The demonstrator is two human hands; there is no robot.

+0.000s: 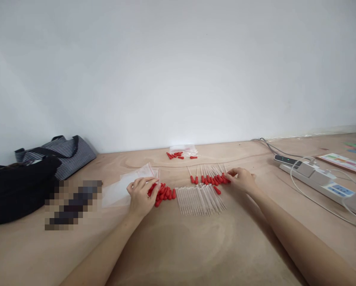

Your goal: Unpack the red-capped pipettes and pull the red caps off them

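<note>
My left hand (142,194) rests at the left end of a pile of red rubber bulbs (167,193), its thumb and fingers apart around some of them. My right hand (240,179) has its fingertips closed on the red end of a dropper at the right of a row of red-bulbed droppers (208,180), whose clear tubes point toward the wall. Nearer to me lies a row of bare clear pipette tubes (198,200), side by side. One loose red bulb (217,190) lies over the right part of these tubes. My fingers partly hide the bulbs they touch.
Clear plastic bags (124,184) lie left of the bulbs. More red bulbs (174,155) and a small bag (183,149) are near the wall. A striped bag (73,153) and black bag (23,188) stand left; a power strip (324,183) with cables lies right.
</note>
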